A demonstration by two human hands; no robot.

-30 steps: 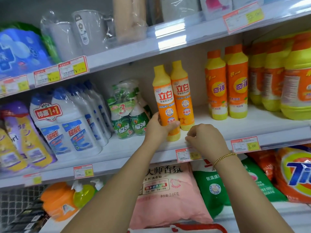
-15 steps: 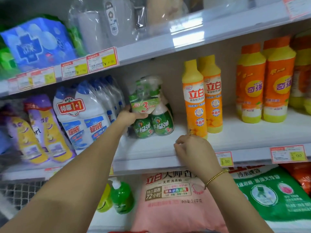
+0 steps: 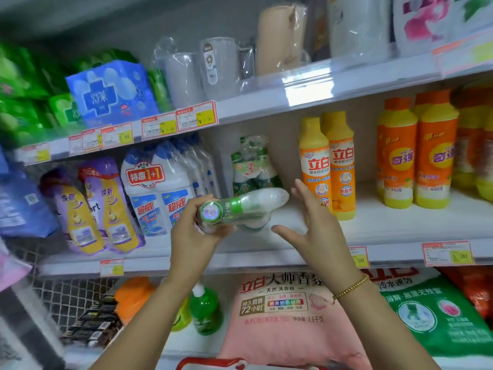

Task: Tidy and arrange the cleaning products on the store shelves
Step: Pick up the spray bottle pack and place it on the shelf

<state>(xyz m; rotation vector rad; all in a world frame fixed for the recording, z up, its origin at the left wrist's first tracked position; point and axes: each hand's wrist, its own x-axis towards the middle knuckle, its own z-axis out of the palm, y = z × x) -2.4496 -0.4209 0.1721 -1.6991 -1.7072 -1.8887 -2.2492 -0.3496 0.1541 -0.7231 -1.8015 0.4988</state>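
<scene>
My left hand point(image 3: 196, 232) grips a plastic-wrapped pack of green-and-white spray bottles point(image 3: 245, 205), tipped on its side with the bottom end facing me, just in front of the middle shelf point(image 3: 400, 225). My right hand point(image 3: 310, 222) hovers open beside the pack's far end, fingers spread, not clearly touching it. Another wrapped green pack point(image 3: 250, 164) stands upright on the shelf behind. Two slim orange-and-yellow bottles point(image 3: 329, 166) stand right of my right hand.
White-and-blue cleaner bottles point(image 3: 160, 190) and purple-yellow pouches point(image 3: 93, 206) fill the shelf's left part. Wider orange bottles point(image 3: 416, 153) stand at the right. Bagged powder point(image 3: 282, 313) and green pump bottles point(image 3: 205, 311) sit on the shelf below. Price tags line the shelf edges.
My left hand left the slim orange bottle, took hold of the green pack and pulled it off the shelf onto its side. My right hand rose from the shelf edge and opened.
</scene>
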